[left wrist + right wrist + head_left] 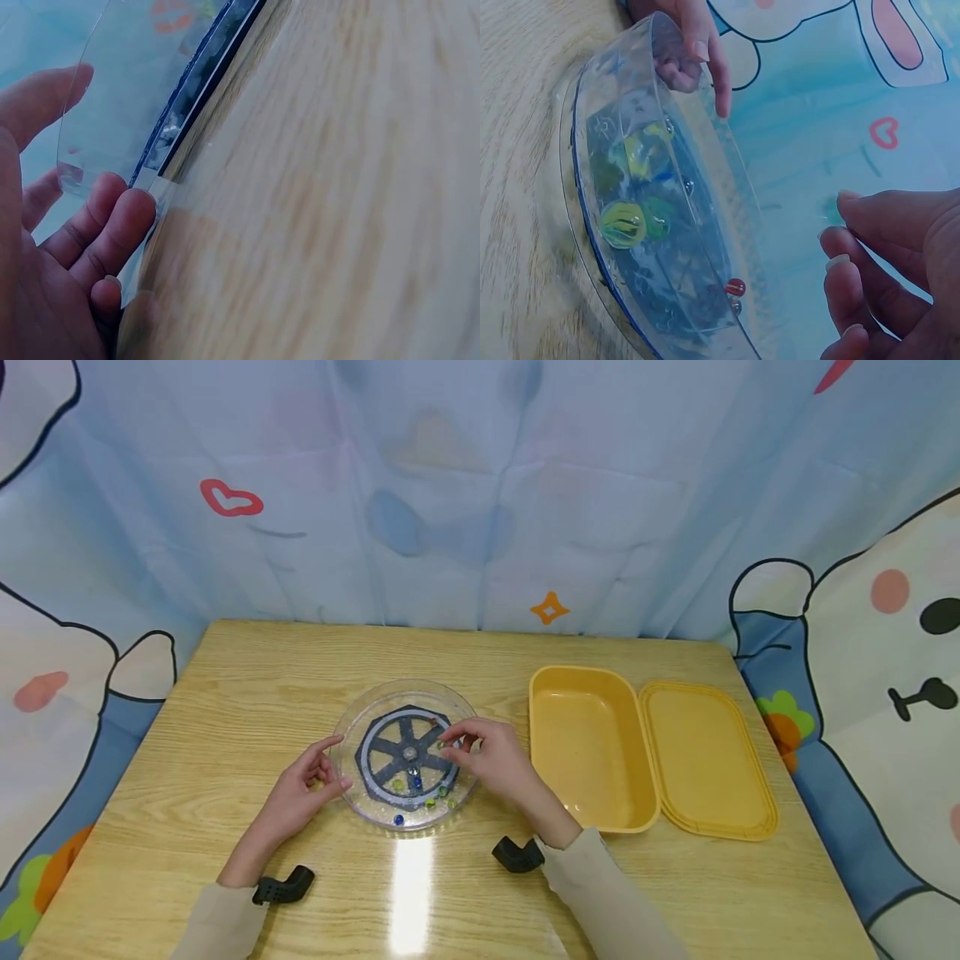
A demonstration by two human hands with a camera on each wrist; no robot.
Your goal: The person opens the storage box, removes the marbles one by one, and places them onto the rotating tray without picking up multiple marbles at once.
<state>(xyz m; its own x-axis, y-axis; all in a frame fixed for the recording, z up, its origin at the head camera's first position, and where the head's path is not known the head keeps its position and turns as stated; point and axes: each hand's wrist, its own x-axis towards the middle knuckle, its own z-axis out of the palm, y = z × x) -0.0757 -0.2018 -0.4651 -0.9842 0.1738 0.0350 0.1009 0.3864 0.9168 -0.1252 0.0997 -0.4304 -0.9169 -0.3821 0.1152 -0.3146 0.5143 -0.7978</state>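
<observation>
A clear round dish (411, 687) sits on the table with a dark six-spoked wheel pattern (408, 753) ringed in white. My left hand (296, 789) holds its left side, thumb and forefinger spread along the edge, the other fingers curled by the wall. Over the right side, my right hand (491, 762) pinches a small green marble (833, 211) between thumb and fingertip, mostly hidden by the fingers. Inside the dish lie several marbles, among them a blue marble (398, 819), a yellow-green marble (622, 225) and a red marble (736, 287).
To the right of the dish stands a yellow plastic box (536, 735), with its yellow lid (708, 760) lying flat beside it. Behind the wooden table (255, 677) hangs a blue printed curtain (450, 527). A black wrist mount (285, 887) sticks out by each sleeve.
</observation>
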